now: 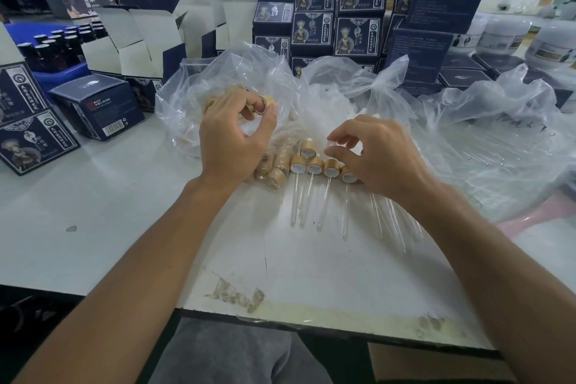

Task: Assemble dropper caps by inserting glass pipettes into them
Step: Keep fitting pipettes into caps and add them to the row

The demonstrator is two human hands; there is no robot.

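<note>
A wood-toned dropper cap (262,102) sits pinched in the raised left hand (232,137) over the plastic bag (218,78). The right hand (375,154), fingers curled, pinches something unclear above assembled droppers (314,174) lying mid-table (93,212).

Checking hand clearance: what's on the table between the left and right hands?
Head view: a row of assembled droppers, bamboo-coloured caps side by side, glass pipettes pointing toward the person, lies between left hand and right hand.
</note>
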